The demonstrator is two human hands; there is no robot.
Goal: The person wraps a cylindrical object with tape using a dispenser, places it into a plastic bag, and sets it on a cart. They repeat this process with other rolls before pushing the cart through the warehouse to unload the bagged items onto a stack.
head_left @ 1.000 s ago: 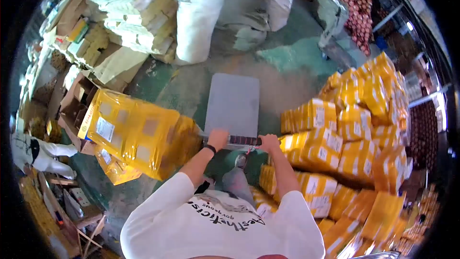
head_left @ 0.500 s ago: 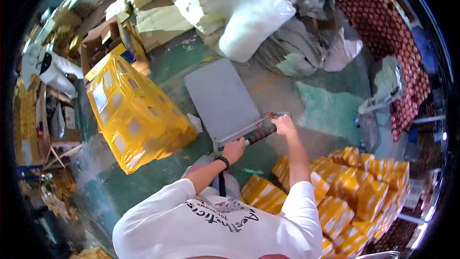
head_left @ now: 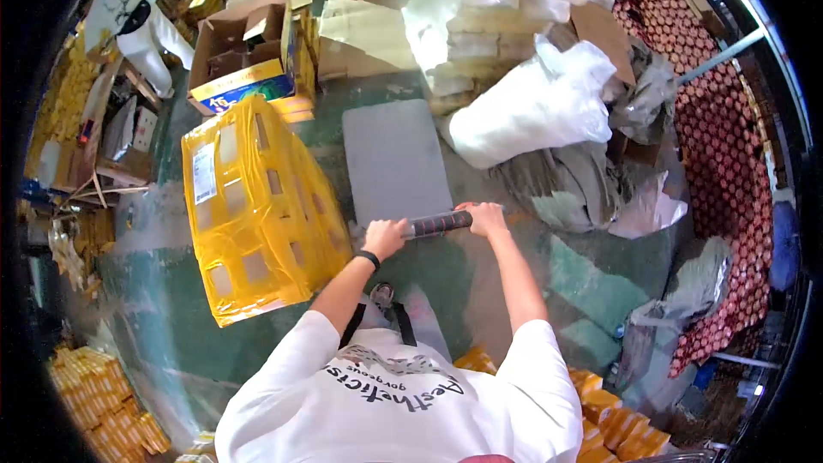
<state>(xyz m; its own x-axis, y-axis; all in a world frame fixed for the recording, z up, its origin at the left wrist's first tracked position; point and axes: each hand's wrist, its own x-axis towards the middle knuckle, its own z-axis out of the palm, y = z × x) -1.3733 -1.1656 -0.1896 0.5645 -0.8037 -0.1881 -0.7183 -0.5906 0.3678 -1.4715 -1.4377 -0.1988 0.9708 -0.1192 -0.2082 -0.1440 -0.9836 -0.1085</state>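
One cart (head_left: 399, 159) turned; two hands (head_left: 385, 238) (head_left: 489, 219) grip one handle (head_left: 441, 224).

Both hands (head_left: 437, 229) on cart handle (head_left: 439, 224)

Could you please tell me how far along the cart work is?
Taking hold looks done: left hand and right hand are on the dark handle. The grey cart is in hand. Any loading of the yellow parcel looks undone, as it stands beside the cart.
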